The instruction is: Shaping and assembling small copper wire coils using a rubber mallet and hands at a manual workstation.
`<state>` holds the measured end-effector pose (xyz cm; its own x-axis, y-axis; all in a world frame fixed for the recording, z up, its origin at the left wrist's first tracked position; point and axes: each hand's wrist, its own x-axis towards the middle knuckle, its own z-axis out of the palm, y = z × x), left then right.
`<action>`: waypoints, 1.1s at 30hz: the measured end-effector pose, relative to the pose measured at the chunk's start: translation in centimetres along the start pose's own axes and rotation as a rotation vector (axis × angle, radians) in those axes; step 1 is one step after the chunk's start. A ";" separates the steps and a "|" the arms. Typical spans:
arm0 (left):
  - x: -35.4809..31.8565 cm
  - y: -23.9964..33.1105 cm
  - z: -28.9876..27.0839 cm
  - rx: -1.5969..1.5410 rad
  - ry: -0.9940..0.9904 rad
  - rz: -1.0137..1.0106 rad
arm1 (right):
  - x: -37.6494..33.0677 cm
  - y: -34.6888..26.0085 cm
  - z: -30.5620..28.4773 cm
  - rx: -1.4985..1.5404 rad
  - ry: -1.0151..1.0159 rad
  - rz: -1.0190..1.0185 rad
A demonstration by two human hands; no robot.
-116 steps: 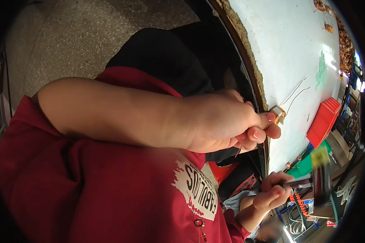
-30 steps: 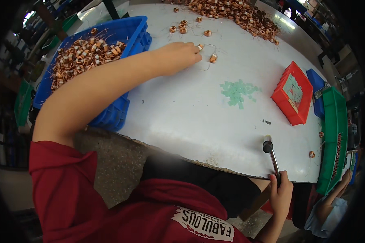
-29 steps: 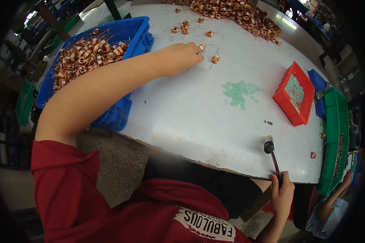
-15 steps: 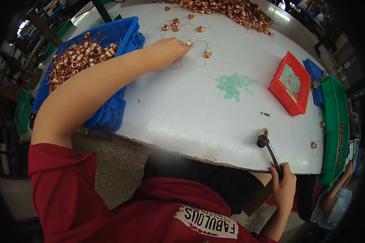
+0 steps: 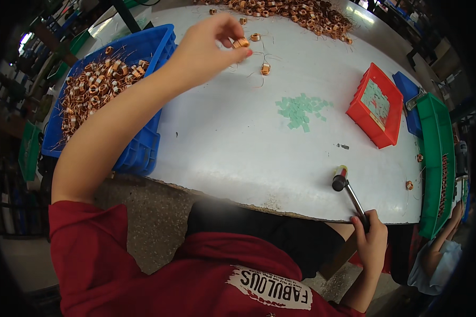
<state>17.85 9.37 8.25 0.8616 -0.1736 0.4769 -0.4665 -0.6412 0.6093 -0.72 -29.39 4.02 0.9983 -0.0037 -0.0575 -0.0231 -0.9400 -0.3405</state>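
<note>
While left hand (image 5: 209,51) pinches copper-wound coil (image 5: 240,43), right hand (image 5: 372,239) gripping mallet (image 5: 339,183) at near edge of worktable (image 5: 222,145), snagged leads (image 5: 263,54) could drag neighbouring coil (image 5: 265,70).

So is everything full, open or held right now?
Left hand, closed on a copper coil
Right hand, closed on the mallet's handle
Mallet, held
Blue crate, open, heaped with coils
Green squares, loose on the table
Red tray, open, more squares inside
Green bin, open
Coil pile, heaped loosely
</note>
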 end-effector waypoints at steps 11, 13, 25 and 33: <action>-13.8 9.1 4.9 -1.746 -0.514 -0.702 | 1.4 0.6 1.2 -0.577 0.412 -0.101; -15.9 9.8 7.7 -1.940 -0.462 -0.681 | 1.9 -2.3 0.4 -0.517 0.449 -0.165; -18.6 10.5 11.2 -1.934 -0.614 -0.921 | 4.2 -7.0 2.6 0.709 -0.143 -0.633; -19.0 10.9 11.2 -1.985 -0.596 -1.034 | 4.6 -6.8 3.6 1.005 -0.405 -0.538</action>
<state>-1.43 -2.72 -1.26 0.6246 -0.7442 -0.2368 0.7785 0.5692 0.2646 3.81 -21.75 2.67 0.8081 0.5824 0.0877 0.1802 -0.1028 -0.9782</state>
